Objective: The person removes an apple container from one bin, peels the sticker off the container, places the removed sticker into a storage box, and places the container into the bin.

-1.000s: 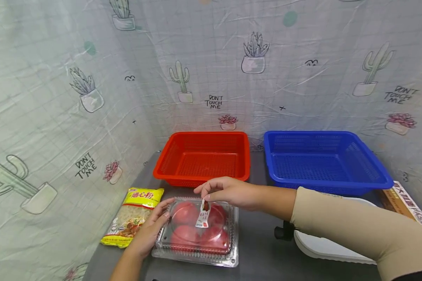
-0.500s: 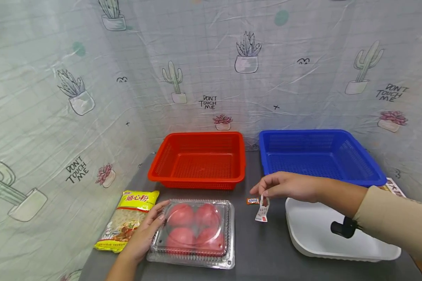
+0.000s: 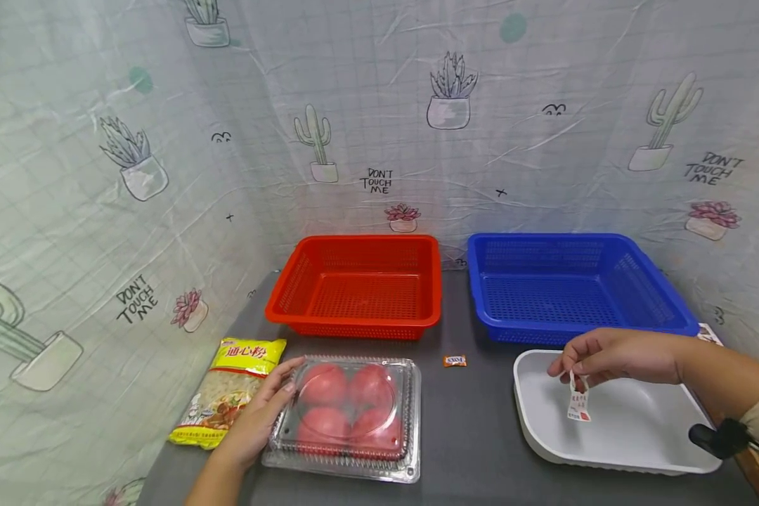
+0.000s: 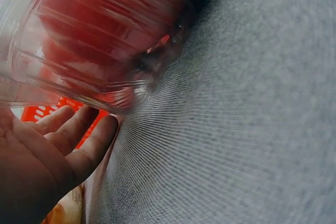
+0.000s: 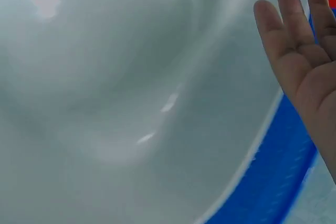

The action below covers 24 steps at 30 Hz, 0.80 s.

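In the head view, the right hand [image 3: 613,358] comes in from three o'clock and pinches the loop at the top of a small white tag with red print [image 3: 578,407], thumb against finger. The tag hangs at about nine o'clock of the middle of a shallow white tray with rounded corners [image 3: 632,450]; whether it touches the floor of the tray I cannot tell. The left hand [image 3: 259,414] has a released grip, its fingers resting along the nine o'clock side of a square clear plastic box [image 3: 411,422] that holds four round red fruits [image 3: 322,425]. From that box, the tray lies at three o'clock, a small orange-and-white wrapped packet [image 3: 454,360] at two, near the box, and a rectangular blue plastic basket [image 3: 582,337] farther out, also at two. A rectangular red plastic basket [image 3: 354,327] stands at twelve, and a yellow-ended plastic bag of dry noodles [image 3: 228,397] lies at nine to ten, just beside the left hand.
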Motion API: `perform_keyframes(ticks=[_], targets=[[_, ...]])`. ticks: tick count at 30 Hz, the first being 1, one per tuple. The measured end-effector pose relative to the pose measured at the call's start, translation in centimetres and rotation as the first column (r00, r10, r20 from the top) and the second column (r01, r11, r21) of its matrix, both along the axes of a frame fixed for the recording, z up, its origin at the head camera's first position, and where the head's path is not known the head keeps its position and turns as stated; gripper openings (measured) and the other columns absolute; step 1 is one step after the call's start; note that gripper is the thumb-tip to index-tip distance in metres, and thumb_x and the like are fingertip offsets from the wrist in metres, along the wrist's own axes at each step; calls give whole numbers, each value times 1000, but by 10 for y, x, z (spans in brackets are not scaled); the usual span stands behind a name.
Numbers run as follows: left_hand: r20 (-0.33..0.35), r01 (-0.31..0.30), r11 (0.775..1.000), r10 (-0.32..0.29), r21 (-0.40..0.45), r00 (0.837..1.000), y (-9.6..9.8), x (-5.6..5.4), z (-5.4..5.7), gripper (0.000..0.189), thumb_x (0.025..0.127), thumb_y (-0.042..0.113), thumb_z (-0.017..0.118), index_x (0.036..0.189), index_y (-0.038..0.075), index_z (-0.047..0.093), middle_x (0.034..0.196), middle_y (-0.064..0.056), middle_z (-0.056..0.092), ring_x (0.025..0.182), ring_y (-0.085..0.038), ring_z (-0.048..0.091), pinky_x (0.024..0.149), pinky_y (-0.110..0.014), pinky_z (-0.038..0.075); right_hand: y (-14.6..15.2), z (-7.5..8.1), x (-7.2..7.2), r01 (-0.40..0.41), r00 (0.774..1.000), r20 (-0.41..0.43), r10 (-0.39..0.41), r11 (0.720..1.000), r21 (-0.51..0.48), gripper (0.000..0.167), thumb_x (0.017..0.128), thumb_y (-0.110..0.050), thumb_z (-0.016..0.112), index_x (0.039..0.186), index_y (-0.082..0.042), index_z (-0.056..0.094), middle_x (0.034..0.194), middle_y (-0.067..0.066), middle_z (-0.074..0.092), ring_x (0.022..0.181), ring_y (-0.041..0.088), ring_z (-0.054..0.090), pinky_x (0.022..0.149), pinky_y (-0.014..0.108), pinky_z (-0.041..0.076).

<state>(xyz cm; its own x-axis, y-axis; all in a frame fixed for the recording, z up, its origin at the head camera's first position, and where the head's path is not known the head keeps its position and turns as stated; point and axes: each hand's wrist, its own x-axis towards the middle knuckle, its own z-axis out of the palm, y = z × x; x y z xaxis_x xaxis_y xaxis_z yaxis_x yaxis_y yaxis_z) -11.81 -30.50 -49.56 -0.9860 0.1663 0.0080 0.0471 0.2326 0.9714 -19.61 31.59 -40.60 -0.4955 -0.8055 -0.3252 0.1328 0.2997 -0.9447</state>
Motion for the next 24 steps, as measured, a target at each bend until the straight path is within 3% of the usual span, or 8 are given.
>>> perform_keyframes(ticks=[5, 10, 20, 24], targets=[[-20, 7, 1000, -7, -3, 1000, 1, 1, 3, 46, 115, 24, 49, 160, 19, 46, 168, -9, 39, 145, -1, 35, 110, -12, 28, 12, -21, 1, 58, 998, 7, -58, 995, 79, 27, 110, -5, 50, 118, 20, 58, 135, 16, 68, 109, 22, 69, 95, 37, 55], [-20, 8, 1000, -8, -1, 1000, 2, 2, 3, 46, 115, 24, 48, 161, 19, 45, 168, -9, 38, 145, -1, 34, 110, -11, 27, 9, -33, 3, 105, 994, -47, -98, 974, 199, 27, 108, -10, 57, 116, 15, 63, 111, 12, 73, 99, 21, 66, 84, 37, 53], [2, 1, 1000, -1, -18, 1000, 1, 0, 2, 47, 115, 27, 49, 161, 22, 45, 168, -7, 38, 150, -8, 31, 111, -12, 26, 3, -38, 10, 209, 975, -146, -170, 925, 317, 20, 103, -11, 64, 111, 5, 71, 92, 5, 66, 80, 18, 55, 63, 26, 38], [0, 8, 1000, -8, -17, 1000, 0, 0, 2, 47, 115, 27, 48, 162, 20, 44, 169, -9, 37, 150, -9, 30, 111, -12, 26, 1, -35, 12, 224, 966, -201, -159, 906, 359, 18, 103, -13, 65, 112, -2, 76, 93, 5, 64, 75, 17, 51, 58, 25, 34]])
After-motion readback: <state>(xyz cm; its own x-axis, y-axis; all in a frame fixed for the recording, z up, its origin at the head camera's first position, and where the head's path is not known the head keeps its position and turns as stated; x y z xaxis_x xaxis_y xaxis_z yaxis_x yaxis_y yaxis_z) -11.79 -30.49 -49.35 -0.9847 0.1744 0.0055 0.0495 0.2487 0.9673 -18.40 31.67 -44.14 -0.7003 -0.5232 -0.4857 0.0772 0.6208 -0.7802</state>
